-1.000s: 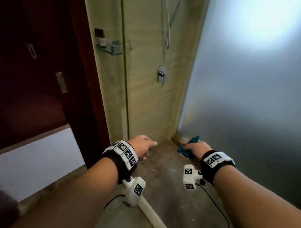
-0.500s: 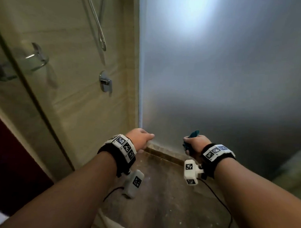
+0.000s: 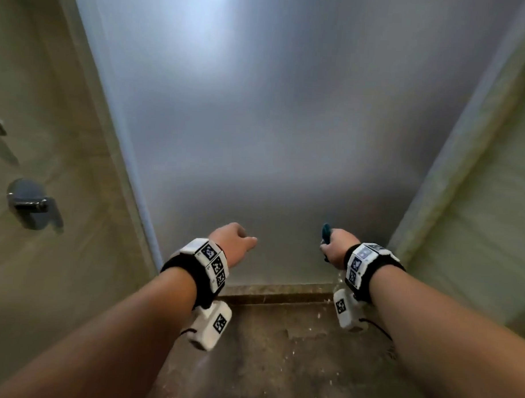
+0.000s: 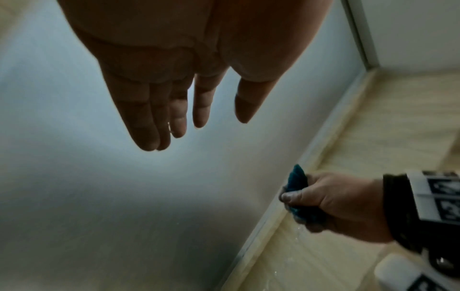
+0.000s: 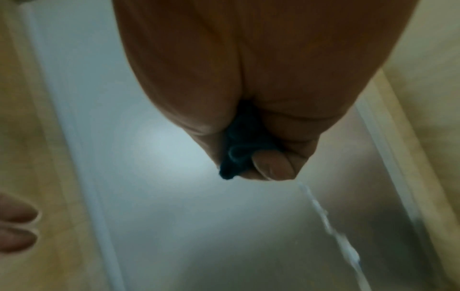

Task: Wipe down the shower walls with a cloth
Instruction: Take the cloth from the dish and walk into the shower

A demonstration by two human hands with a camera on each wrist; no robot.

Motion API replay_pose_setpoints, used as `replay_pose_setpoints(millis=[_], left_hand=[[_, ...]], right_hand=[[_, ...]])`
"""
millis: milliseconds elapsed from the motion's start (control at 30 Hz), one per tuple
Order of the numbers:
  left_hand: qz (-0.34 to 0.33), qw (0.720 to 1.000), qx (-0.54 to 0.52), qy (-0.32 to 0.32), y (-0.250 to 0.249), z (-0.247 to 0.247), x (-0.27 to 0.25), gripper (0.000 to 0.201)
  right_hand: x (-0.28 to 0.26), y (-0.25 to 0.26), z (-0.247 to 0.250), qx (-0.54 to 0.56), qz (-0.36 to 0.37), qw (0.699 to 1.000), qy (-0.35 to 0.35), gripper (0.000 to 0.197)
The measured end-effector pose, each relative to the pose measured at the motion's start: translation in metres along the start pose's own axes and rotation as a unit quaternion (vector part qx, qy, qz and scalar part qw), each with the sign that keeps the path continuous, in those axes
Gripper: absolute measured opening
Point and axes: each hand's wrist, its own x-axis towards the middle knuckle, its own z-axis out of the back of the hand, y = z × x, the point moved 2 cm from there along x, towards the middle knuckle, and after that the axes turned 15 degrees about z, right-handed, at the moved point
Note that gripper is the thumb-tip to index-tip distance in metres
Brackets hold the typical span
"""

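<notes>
A frosted grey glass wall (image 3: 272, 124) fills the view ahead, between a beige tiled wall (image 3: 45, 250) on the left and another (image 3: 486, 236) on the right. My right hand (image 3: 337, 246) grips a bunched teal cloth (image 3: 325, 230) in a fist, low and close to the glass; water runs from the cloth (image 5: 239, 149) in a thin stream (image 5: 331, 226). The fist and cloth (image 4: 298, 179) also show in the left wrist view. My left hand (image 3: 236, 242) hangs beside it, empty, its fingers (image 4: 174, 110) straight and relaxed, a little short of the glass.
A chrome shower mixer handle (image 3: 29, 204) sticks out of the left tiled wall. A low stone curb (image 3: 276, 291) runs along the foot of the glass. The wet, speckled brown floor (image 3: 279, 363) lies below my forearms.
The view has swung right, from the tiled wall with hose and mixer to face the frosted glass. Both hands rose slightly; the right one kept hold of the cloth.
</notes>
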Motion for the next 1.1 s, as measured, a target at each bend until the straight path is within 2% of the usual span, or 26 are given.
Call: replay_pose_setpoints(millis=[167, 300, 467, 667, 833, 967, 1100], left_hand=[[-0.113, 0.983, 0.144, -0.007, -0.061, -0.013, 0.049, 0.053], [-0.178, 0.954, 0.240, -0.015, -0.113, -0.037, 0.107, 0.053], [-0.238, 0.911, 0.336, -0.025, -0.184, -0.072, 0.184, 0.049], [-0.300, 0.886, 0.353, -0.017, -0.276, -0.097, 0.237, 0.044], [-0.374, 0.852, 0.367, -0.010, -0.354, -0.121, 0.242, 0.038], [-0.432, 0.830, 0.351, 0.007, -0.409, -0.147, 0.239, 0.034], [-0.439, 0.846, 0.291, 0.079, -0.447, -0.174, 0.238, 0.042]], right_hand=[[0.043, -0.034, 0.030, -0.104, -0.011, 0.994, -0.007, 0.034], [0.098, -0.069, 0.050, -0.107, -0.037, 0.993, -0.020, 0.048], [0.168, -0.114, 0.075, -0.111, -0.034, 0.993, 0.011, 0.048], [0.218, -0.155, 0.126, -0.101, -0.025, 0.994, -0.040, 0.049], [0.221, -0.175, 0.171, -0.068, 0.018, 0.995, -0.067, 0.034], [0.218, -0.190, 0.202, -0.052, 0.018, 0.992, -0.117, 0.035], [0.216, -0.202, 0.217, -0.022, -0.011, 0.990, -0.139, 0.035]])
